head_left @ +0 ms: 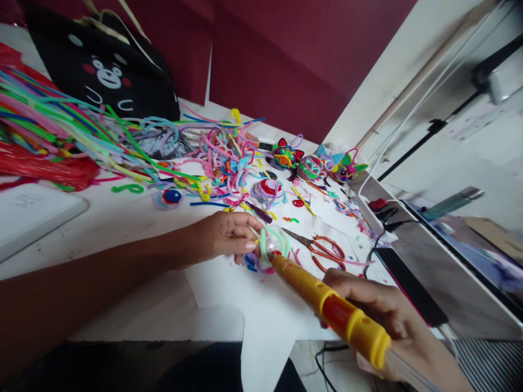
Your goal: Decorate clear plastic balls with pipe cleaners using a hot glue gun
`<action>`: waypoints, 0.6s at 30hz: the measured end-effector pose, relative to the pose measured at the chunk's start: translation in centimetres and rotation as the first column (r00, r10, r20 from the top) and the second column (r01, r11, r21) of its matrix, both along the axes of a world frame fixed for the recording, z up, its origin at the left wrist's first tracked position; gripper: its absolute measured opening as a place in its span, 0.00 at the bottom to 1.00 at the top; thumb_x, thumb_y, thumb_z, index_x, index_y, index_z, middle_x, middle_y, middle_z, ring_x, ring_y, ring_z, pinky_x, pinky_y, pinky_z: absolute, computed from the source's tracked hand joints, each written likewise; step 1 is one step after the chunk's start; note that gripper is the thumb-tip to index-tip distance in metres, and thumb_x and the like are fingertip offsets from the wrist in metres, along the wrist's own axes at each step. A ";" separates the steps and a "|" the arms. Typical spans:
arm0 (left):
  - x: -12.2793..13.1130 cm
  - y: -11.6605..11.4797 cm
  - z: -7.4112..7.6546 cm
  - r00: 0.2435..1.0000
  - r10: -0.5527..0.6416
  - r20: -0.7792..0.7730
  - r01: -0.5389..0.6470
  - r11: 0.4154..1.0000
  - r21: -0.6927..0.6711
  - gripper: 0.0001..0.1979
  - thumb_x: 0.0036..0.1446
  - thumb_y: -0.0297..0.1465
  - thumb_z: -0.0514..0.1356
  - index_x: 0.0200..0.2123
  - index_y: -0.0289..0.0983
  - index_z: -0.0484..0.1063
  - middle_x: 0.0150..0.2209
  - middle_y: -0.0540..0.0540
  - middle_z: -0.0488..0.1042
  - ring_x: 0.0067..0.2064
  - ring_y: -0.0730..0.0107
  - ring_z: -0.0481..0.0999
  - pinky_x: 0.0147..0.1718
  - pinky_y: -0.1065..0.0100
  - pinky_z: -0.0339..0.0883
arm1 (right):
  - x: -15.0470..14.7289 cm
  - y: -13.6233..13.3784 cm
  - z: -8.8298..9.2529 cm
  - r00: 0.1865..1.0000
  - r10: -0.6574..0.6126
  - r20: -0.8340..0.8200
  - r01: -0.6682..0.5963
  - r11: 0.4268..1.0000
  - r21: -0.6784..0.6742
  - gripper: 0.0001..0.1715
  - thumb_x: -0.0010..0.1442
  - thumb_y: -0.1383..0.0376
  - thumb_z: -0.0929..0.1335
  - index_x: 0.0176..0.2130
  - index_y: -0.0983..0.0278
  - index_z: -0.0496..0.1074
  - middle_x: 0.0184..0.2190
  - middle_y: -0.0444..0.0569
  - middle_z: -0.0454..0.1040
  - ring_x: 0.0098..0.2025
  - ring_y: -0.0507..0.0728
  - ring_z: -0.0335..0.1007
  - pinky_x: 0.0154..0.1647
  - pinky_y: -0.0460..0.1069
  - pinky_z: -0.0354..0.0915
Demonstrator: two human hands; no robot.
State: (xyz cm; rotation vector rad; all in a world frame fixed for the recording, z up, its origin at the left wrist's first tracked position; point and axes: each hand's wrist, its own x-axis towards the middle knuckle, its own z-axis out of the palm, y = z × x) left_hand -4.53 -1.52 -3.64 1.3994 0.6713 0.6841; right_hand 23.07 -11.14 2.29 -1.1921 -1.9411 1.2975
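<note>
My left hand (229, 235) pinches a small clear ball wrapped in pastel pipe cleaners (273, 243) just above the white table (134, 228). My right hand (384, 316) grips a yellow and red glue gun (330, 305). Its nozzle touches the underside of the ball. A clear glue stick pokes out of the gun's rear. Red-handled scissors (322, 247) lie just right of the ball.
Loose coloured pipe cleaners (220, 158) cover the far table, with a long bundle (44, 125) at left. Three finished wrapped figures (314, 163) stand at the back. A black bear bag (106, 71), a white pad (32, 212), a black phone (412, 286) and cables also show.
</note>
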 end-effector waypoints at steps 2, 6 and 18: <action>0.0 0.0 0.1 1.000 -0.002 -0.006 0.002 1.000 0.003 0.15 0.53 0.34 0.63 0.43 0.36 0.67 0.29 0.51 0.74 0.25 0.75 0.70 0.26 0.69 0.65 | 0.0 -0.2 -0.1 1.000 -0.026 0.015 0.026 1.000 0.006 0.22 0.53 0.47 0.71 0.39 0.61 0.75 0.34 0.50 0.73 0.37 0.60 0.71 0.39 0.53 0.68; -0.1 -0.1 0.2 1.000 -0.010 -0.021 0.010 1.000 -0.001 0.15 0.53 0.34 0.63 0.43 0.36 0.67 0.30 0.51 0.75 0.25 0.74 0.71 0.27 0.69 0.65 | 0.2 -0.5 -0.2 0.997 -0.075 0.024 0.074 0.996 0.048 0.24 0.52 0.46 0.71 0.38 0.61 0.75 0.35 0.52 0.73 0.39 0.62 0.72 0.40 0.54 0.69; -0.1 0.0 0.0 1.000 -0.008 -0.022 0.008 1.000 0.002 0.15 0.55 0.34 0.62 0.44 0.36 0.67 0.30 0.51 0.75 0.25 0.74 0.71 0.27 0.69 0.65 | 0.6 -0.1 -0.4 0.998 -0.046 -0.047 0.046 0.999 0.006 0.19 0.52 0.51 0.72 0.41 0.59 0.75 0.35 0.49 0.74 0.37 0.59 0.72 0.39 0.51 0.69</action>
